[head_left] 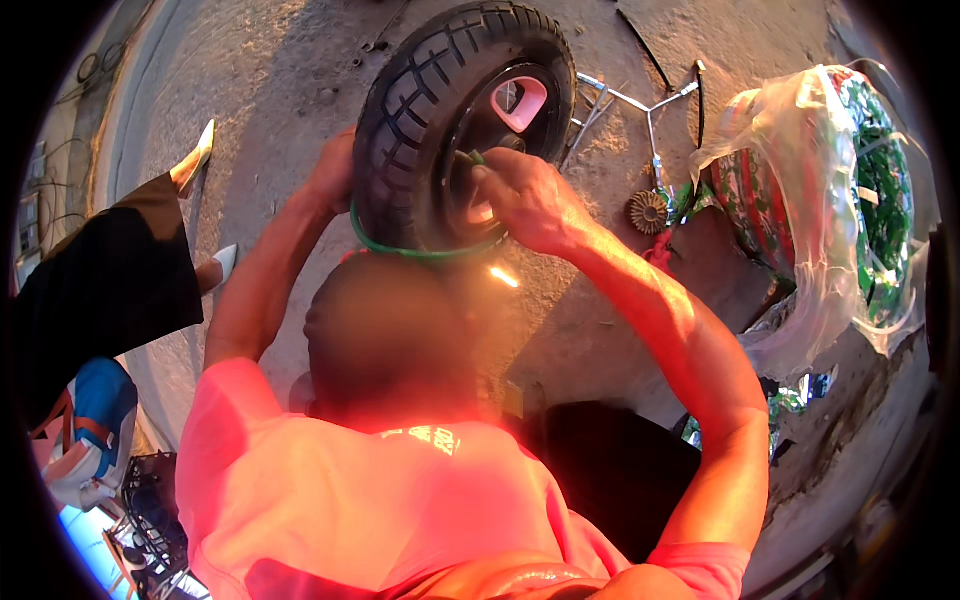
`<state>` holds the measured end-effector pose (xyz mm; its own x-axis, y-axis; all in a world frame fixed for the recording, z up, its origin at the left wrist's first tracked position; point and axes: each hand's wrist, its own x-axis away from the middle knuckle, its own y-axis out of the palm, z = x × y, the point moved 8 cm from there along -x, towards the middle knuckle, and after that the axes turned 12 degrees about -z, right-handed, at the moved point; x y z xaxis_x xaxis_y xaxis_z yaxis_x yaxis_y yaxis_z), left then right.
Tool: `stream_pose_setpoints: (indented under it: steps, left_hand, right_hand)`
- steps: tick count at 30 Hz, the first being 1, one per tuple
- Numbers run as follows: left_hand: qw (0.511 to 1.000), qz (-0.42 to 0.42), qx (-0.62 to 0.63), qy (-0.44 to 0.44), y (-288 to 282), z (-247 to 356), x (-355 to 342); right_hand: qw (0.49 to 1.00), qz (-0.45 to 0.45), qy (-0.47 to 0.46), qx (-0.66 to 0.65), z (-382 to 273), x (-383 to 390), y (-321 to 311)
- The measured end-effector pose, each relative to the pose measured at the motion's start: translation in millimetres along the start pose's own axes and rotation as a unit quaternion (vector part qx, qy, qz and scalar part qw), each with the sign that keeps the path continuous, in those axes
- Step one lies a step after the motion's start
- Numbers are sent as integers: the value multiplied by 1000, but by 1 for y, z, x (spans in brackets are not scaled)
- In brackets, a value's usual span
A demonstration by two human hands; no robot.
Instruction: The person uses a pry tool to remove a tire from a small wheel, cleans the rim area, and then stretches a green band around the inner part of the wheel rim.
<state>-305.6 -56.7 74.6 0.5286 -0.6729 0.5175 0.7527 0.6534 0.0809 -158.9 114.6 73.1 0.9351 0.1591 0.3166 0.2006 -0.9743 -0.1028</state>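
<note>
A black treaded tyre (400, 120) stands tilted on a wheel with a pink spoked hub (520, 103). A thin green band or cord (430, 252) curves round its lower edge. My left hand (337, 172) is against the tyre's left side, its fingers hidden behind the tread. My right hand (530, 198) is closed at the near part of the rim, thumb and fingers pinched together. Something small and greenish shows at the fingertips, too blurred to name. Below the wheel, a dark rounded shape (390, 330) is blurred in front of the pink shirt.
A three-armed metal wrench (648, 108) and a toothed round metal part (648, 212) lie right of the wheel. Farther right stands a plastic-wrapped red and green bundle (820, 190). Another person's black trouser leg (120, 260) and pale shoes are at left, above a blue-and-white bag (103, 415).
</note>
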Motion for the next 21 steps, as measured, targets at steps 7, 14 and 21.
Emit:
stream_pose_setpoints:
  steps: [7,14,21]
  left_hand:
    - [997,65,-27,-21,-6,3,3]
    - [999,17,45,6,-6,-5,1]
    - [999,-1,34,-7,7,8,5]
  right_hand:
    - [999,34,10,0,16,13,4]
    - [999,38,-3,-17,11,1,1]
    - [988,80,-55,124,-11,0,-6]
